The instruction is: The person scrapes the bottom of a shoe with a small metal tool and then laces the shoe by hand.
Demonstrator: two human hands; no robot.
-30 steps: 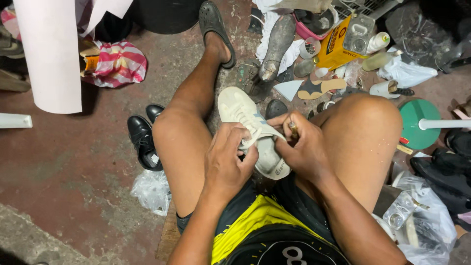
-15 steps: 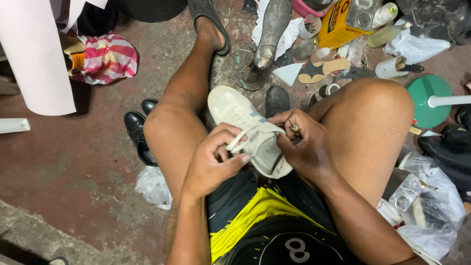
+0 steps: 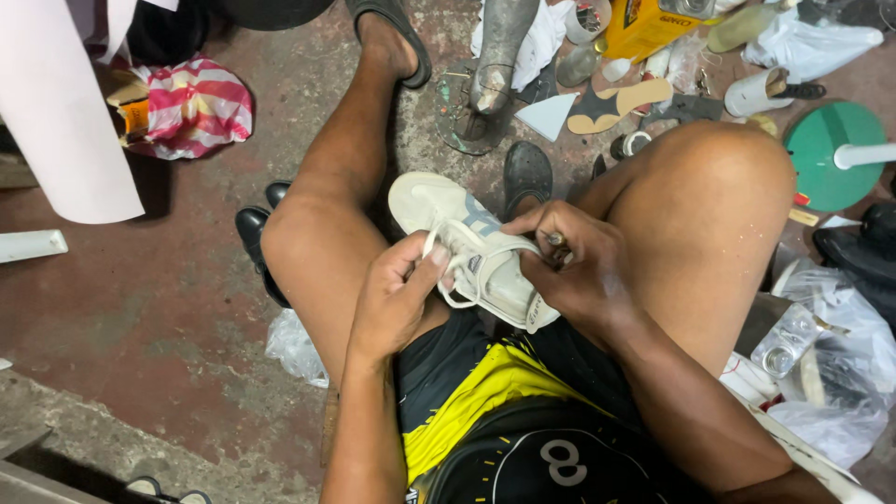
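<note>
A white sneaker (image 3: pixel 439 210) with a grey-blue side mark lies between my bare thighs, toe pointing away from me. My left hand (image 3: pixel 397 299) grips its near side at the opening, thumb up by the white laces. My right hand (image 3: pixel 569 266) presses on the heel end and pinches a small thin tool (image 3: pixel 557 245) between its fingers. Both hands touch the shoe. I sit low in black and yellow shorts, legs spread over a reddish concrete floor.
A black dress shoe (image 3: pixel 254 233) lies by my left knee, a dark sole (image 3: pixel 527 173) beyond the sneaker. A metal shoe last (image 3: pixel 499 51), cut insoles, a yellow box (image 3: pixel 644 23), a green disc (image 3: pixel 826 154) and plastic bags (image 3: pixel 831 355) crowd the right. A striped cloth (image 3: pixel 201 107) lies far left.
The view has shifted slightly. My hands have kept hold of the sneaker and worked along its laces; the shoe stays between my thighs.
</note>
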